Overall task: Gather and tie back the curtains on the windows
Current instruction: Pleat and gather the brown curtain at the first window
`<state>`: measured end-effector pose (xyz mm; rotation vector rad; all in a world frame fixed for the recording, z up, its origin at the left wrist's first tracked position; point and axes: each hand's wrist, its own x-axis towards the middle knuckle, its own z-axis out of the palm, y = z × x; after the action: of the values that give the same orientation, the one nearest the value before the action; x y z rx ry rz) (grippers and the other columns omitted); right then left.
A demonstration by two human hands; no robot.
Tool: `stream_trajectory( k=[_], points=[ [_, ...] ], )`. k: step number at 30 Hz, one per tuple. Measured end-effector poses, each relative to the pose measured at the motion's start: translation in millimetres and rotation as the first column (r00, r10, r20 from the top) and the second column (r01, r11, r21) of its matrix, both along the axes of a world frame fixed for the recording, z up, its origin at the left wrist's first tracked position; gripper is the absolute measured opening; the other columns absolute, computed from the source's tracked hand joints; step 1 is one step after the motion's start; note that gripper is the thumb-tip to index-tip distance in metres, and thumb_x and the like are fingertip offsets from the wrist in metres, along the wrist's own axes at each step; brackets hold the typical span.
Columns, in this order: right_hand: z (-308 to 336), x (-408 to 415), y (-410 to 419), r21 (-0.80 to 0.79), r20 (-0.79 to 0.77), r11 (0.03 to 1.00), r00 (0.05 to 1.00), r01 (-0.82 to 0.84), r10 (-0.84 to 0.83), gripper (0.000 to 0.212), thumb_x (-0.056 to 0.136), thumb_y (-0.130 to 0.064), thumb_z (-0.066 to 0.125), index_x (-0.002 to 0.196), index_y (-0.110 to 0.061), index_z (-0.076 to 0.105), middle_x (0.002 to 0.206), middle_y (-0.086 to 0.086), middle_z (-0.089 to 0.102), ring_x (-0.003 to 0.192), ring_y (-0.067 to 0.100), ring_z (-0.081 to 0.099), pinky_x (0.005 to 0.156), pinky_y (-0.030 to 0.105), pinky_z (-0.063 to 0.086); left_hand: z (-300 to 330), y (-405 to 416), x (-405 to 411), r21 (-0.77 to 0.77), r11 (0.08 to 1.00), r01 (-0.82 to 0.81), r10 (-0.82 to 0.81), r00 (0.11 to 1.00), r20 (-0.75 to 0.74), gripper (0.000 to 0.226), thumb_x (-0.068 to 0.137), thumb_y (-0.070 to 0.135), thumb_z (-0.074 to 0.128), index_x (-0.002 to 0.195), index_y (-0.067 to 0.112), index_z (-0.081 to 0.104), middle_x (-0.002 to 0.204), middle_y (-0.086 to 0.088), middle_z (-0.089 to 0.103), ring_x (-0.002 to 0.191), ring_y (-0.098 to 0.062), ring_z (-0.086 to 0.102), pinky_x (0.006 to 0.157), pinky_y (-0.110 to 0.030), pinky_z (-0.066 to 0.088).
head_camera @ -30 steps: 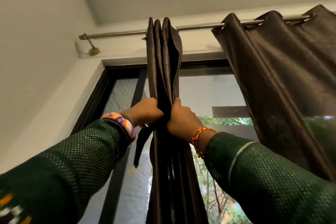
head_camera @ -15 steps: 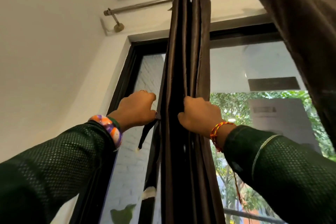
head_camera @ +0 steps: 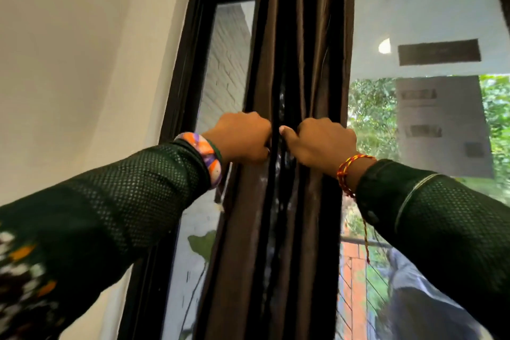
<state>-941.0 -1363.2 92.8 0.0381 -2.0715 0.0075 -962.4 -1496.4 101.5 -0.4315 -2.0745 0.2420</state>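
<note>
Window-side curtain (head_camera: pixel 298 36) within both hands' fingers (head_camera: pixel 306 125)

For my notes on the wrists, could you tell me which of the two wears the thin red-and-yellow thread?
The right hand: a red-and-yellow thread circles its wrist, while the left hand has a broad orange-and-purple bangle.

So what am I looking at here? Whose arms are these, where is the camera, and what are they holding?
There is no machine here: these are a person's two arms in dark green sleeves. The single camera sits on the person's head and looks forward at the hands. The left hand, with a colourful bangle at the wrist, and the right hand, with a red and yellow thread, both have their fingers curled round a gathered dark brown curtain. It hangs in folds before a black-framed window, with trees outside.
</note>
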Motion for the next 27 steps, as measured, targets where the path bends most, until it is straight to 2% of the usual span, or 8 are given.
stream_trajectory(
  k=[4,7,11,13,16,19,24,27],
  points=[
    [-14,-6,1,0.003,0.07,1.0,0.998,-0.003,0.002,0.059,0.095,-0.056,0.031,0.109,-0.006,0.06,0.12,0.019,0.059,0.11,0.038,0.056,0.079,0.037,0.038,-7,4,-6,0.139,0.99,0.03,-0.046,0.992,0.116,0.04,0.085,0.043,0.054,0.106,0.01,0.063,0.113,-0.017,0.061,0.105,-0.037,0.058,0.075,-0.035,0.043],
    [-24,-6,-1,0.022,0.126,1.0,0.992,-0.003,0.0,0.051,0.096,-0.05,0.036,0.114,-0.008,0.057,0.122,0.016,0.058,0.113,0.037,0.055,0.086,0.038,0.04,-15,-2,-12,0.209,0.977,0.042,-0.079,0.982,0.171,0.037,0.082,0.042,0.058,0.109,0.017,0.063,0.114,-0.014,0.061,0.105,-0.037,0.058,0.08,-0.036,0.046],
    [-35,-7,-5,0.032,0.157,0.999,0.987,-0.04,0.035,0.038,0.094,-0.04,0.045,0.113,-0.009,0.057,0.119,0.015,0.06,0.11,0.037,0.057,0.082,0.036,0.04,-30,-16,-16,0.273,0.96,0.066,-0.124,0.972,0.201,0.035,0.083,0.035,0.059,0.115,0.021,0.06,0.118,-0.011,0.06,0.105,-0.035,0.058,0.081,-0.035,0.045],
    [-39,-8,-10,0.01,0.162,0.995,0.982,-0.094,0.092,0.031,0.091,-0.035,0.049,0.105,-0.009,0.059,0.116,0.016,0.061,0.107,0.038,0.058,0.08,0.036,0.042,-39,-24,-17,0.312,0.947,0.072,-0.13,0.977,0.171,0.035,0.083,0.033,0.058,0.115,0.022,0.06,0.119,-0.011,0.059,0.106,-0.036,0.057,0.083,-0.037,0.046],
    [-45,-12,-21,-0.077,0.209,0.969,0.946,-0.236,0.247,0.017,0.087,-0.029,0.052,0.08,-0.014,0.055,0.099,0.016,0.066,0.094,0.037,0.063,0.078,0.034,0.049,-51,-40,-21,0.421,0.905,0.063,-0.117,0.988,0.103,0.031,0.083,0.029,0.057,0.113,0.021,0.062,0.117,-0.014,0.06,0.107,-0.039,0.057,0.085,-0.039,0.047],
    [-51,-20,-33,-0.182,0.242,0.913,0.883,-0.366,0.402,0.02,0.084,-0.028,0.054,0.07,-0.015,0.054,0.085,0.015,0.066,0.081,0.038,0.067,0.079,0.044,0.056,-64,-59,-30,0.509,0.86,0.04,-0.077,0.996,0.053,0.024,0.082,0.024,0.056,0.104,0.016,0.063,0.11,-0.017,0.061,0.101,-0.041,0.057,0.079,-0.04,0.047],
    [-59,-28,-48,-0.304,0.29,0.833,0.788,-0.462,0.543,0.027,0.09,-0.031,0.056,0.091,-0.004,0.056,0.074,0.014,0.066,0.064,0.031,0.07,0.062,0.044,0.06,-75,-82,-43,0.54,0.841,-0.023,-0.103,0.974,0.202,0.027,0.079,0.019,0.06,0.107,0.018,0.062,0.111,-0.016,0.06,0.097,-0.039,0.058,0.081,-0.039,0.048],
    [-59,-28,-49,-0.344,0.313,0.819,0.767,-0.459,0.56,0.026,0.093,-0.031,0.054,0.095,-0.008,0.046,0.077,0.011,0.059,0.066,0.031,0.07,0.054,0.04,0.06,-76,-84,-46,0.529,0.847,0.049,-0.262,0.905,0.335,0.03,0.083,0.02,0.063,0.112,0.02,0.063,0.108,-0.012,0.063,0.077,-0.023,0.058,0.077,-0.032,0.05]
  ],
)
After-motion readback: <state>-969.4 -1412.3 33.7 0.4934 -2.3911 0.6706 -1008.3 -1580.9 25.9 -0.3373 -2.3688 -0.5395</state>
